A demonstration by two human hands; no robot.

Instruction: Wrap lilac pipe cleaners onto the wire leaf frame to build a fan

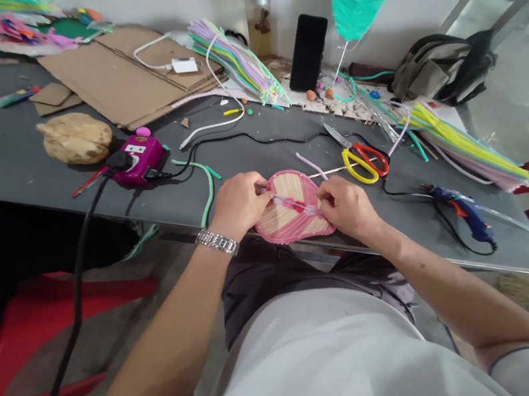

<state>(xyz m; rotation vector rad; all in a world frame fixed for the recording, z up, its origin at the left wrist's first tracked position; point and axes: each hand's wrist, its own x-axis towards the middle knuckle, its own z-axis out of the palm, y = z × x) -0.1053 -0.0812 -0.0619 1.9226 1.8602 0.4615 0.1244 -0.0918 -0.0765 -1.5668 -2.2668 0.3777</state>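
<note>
At the table's front edge lies a rounded pink-and-cream panel [294, 223] with a pink rim and striped sections. A pale lilac pipe cleaner [296, 204] runs across its middle, over a darker pink patch. My left hand [241, 205], with a metal watch on the wrist, is closed in a pinch at the strip's left end, over the panel's upper left rim. At the other end, my right hand [347, 206] has its fingers curled closed against the panel's right side. The fingertips of both hands are partly hidden.
Scissors [365, 162] and a blue glue gun [464, 212] lie to the right, near bundled pipe cleaners [464, 148]. Left are a purple power socket [139, 159] with black cords and cardboard [123, 79]. A phone [308, 52] and a bottle [260, 13] stand at the back.
</note>
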